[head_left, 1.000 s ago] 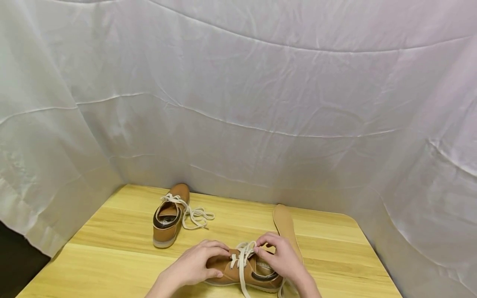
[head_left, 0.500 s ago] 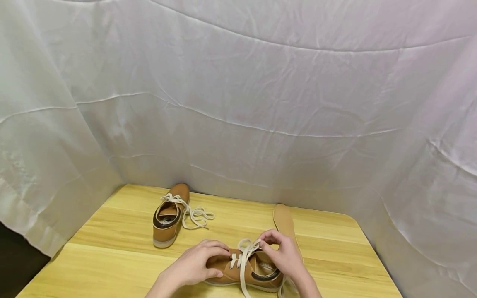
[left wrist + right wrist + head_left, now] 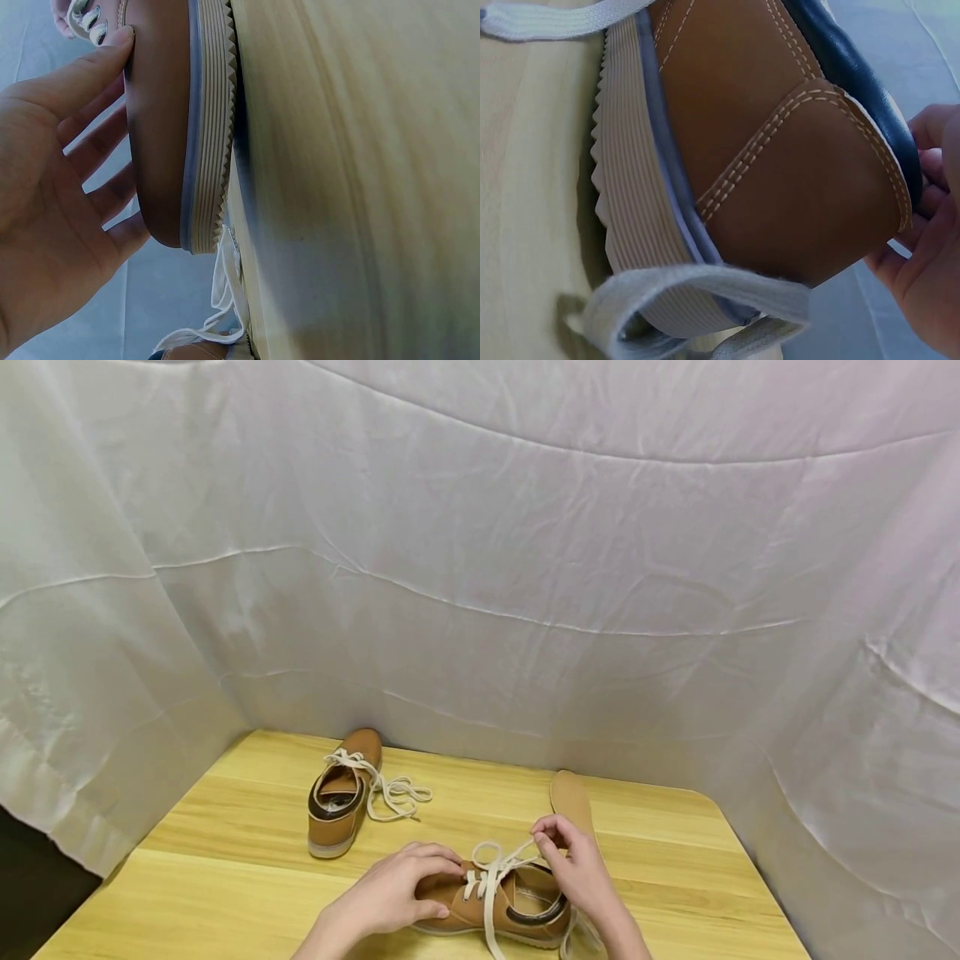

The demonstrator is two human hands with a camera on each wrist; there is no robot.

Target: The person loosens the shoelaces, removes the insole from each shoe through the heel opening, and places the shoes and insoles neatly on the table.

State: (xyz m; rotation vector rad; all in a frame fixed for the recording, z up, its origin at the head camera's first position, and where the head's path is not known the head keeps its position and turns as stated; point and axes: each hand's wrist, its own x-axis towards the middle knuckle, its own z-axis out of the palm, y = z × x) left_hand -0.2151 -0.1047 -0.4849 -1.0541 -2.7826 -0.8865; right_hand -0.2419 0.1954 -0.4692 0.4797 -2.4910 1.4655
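A brown leather shoe with a cream shoelace lies at the table's front, toe to the left. My left hand holds its toe end. In the left wrist view the thumb presses on the upper near the eyelets, and the fingers pass behind the shoe. Above the shoe's opening, my right hand pinches a strand of the lace between thumb and forefinger, drawing it taut from the crossing. A lace loop stands upright over the tongue. In the right wrist view the heel hides the right fingertips.
A second brown shoe stands at the back left, its loose lace trailing rightward on the wooden table. Behind my right hand lies a tan insole. Grey cloth hangs around the table's back and sides.
My right hand has moved right and slightly up, pulling the lace strand out from the crossing. More of the shoe's opening shows. My left hand stays on the toe.
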